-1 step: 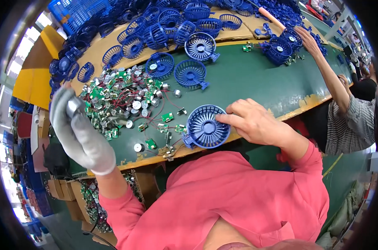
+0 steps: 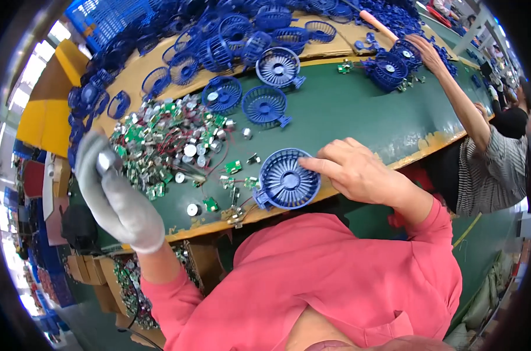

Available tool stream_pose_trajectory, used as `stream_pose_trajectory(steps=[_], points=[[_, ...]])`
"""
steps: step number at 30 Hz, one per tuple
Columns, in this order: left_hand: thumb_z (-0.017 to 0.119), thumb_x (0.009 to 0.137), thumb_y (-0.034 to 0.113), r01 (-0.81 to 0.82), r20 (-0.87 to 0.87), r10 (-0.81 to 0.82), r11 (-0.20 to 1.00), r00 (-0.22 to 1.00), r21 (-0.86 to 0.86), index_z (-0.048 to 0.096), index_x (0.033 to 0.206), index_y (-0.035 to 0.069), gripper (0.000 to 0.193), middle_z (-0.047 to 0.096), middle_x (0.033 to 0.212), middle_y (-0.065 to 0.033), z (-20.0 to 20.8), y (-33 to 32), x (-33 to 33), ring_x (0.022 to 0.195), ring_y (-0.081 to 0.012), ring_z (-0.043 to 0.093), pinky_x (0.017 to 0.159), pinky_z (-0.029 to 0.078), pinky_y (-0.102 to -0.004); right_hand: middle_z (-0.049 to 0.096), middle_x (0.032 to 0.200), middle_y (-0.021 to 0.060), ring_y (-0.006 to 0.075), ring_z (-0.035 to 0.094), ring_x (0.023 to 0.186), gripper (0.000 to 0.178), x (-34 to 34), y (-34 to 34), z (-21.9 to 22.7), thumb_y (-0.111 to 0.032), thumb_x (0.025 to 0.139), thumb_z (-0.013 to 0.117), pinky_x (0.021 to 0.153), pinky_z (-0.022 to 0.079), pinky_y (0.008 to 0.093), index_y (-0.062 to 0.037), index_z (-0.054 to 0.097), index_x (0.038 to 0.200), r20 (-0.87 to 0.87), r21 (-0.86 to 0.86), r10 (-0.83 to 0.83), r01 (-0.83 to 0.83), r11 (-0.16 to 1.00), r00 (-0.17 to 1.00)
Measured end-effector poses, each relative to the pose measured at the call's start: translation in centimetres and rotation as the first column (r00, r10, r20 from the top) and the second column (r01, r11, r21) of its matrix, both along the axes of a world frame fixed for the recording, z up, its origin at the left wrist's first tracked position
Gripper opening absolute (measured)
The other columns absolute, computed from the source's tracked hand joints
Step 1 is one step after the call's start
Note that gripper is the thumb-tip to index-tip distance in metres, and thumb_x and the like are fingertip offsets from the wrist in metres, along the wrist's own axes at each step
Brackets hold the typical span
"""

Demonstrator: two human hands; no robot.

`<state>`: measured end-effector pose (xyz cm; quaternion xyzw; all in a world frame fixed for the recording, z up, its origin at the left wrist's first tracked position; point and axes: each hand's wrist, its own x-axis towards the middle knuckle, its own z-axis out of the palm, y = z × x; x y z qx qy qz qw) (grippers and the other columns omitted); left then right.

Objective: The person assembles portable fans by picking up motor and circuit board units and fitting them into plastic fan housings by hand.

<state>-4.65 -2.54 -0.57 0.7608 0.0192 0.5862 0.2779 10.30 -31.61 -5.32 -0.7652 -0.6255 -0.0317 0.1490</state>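
My left hand (image 2: 124,206), in a pale grey glove, is raised at the left of the bench. It pinches a small silver motor (image 2: 107,161) between thumb and fingers. Bare, my right hand (image 2: 352,173) grips the right rim of a round blue slatted fan housing (image 2: 289,179) by the near bench edge, its open side facing up. Just left of the housing, several green circuit boards (image 2: 233,167) and thin wires lie loose. A heap of silver motors with boards and red wires (image 2: 166,137) spreads beside my left hand.
Blue fan housings (image 2: 265,105) lie beyond, with a large pile on cardboard (image 2: 312,50) at the back. A blue crate (image 2: 116,23) stands far left. At the right, a co-worker's arm (image 2: 461,96) reaches to other blue fan parts (image 2: 388,68). Boxes (image 2: 87,266) stand below the bench.
My left hand, with the motor, has come slightly nearer and to the right. My right hand keeps its hold on the fan housing. The view has shifted a little.
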Motion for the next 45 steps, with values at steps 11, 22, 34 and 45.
stream_pose_trajectory(steps=[11, 22, 34, 45], points=[[0.066, 0.086, 0.038, 0.201, -0.364, -0.699, 0.585, 0.616, -0.786, 0.032, 0.134, -0.004, 0.072, 0.059, 0.081, -0.0089, -4.1, -7.8, -4.2, 0.053, -0.01, 0.051, 0.047, 0.041, -0.0209, 0.057, 0.102, 0.0097, 0.0261, 0.057, 0.089, 0.065, -4.2, 5.7, 0.1, -0.035, 0.071, 0.072, 0.074, 0.045, 0.0346, -0.0092, 0.054, 0.127, -0.015, 0.558, 0.372, -0.301, 0.773, 0.928], [0.073, 0.074, 0.025, 0.259, -0.782, -0.088, 0.961, 0.617, 0.096, 0.052, 0.123, 0.006, 0.056, 0.053, 0.115, -0.019, -4.7, -8.7, -2.1, 0.101, -0.0376, 0.055, 0.079, 0.049, -0.0441, 0.051, 0.075, 0.0016, 0.0187, 0.053, 0.079, 0.017, -3.4, 5.7, -1.5, -0.023, 0.073, 0.062, 0.071, 0.038, 0.0333, -0.0108, 0.055, 0.082, 0.187, 0.402, 0.079, -0.15, 0.903, 0.979], [0.071, 0.072, 0.012, 0.297, -0.775, -0.038, 0.934, 0.631, 0.196, 0.063, 0.107, 0.009, 0.036, 0.061, 0.106, -0.0104, -6.6, -8.5, -1.5, 0.095, -0.0288, 0.06, 0.08, 0.047, -0.0375, 0.054, 0.073, 0.0012, 0.0176, 0.051, 0.081, 0.006, -3.0, 5.8, -1.5, -0.017, 0.076, 0.058, 0.079, 0.034, 0.036, -0.0106, 0.057, 0.078, 0.343, 0.143, 0.034, -0.088, 0.986, 0.939], [0.066, 0.072, 0.005, 0.313, -0.78, -0.077, 0.937, 0.622, 0.158, 0.063, 0.106, 0.008, 0.034, 0.06, 0.102, -0.0121, -7.0, -8.5, -1.0, 0.092, -0.0315, 0.056, 0.081, 0.045, -0.0396, 0.059, 0.074, 0.0037, 0.0194, 0.055, 0.082, 0.01, -1.8, 5.6, -0.8, -0.016, 0.077, 0.057, 0.073, 0.037, 0.0327, -0.0077, 0.062, 0.081, 0.165, -0.024, 0.148, -0.146, 0.989, 0.975]])
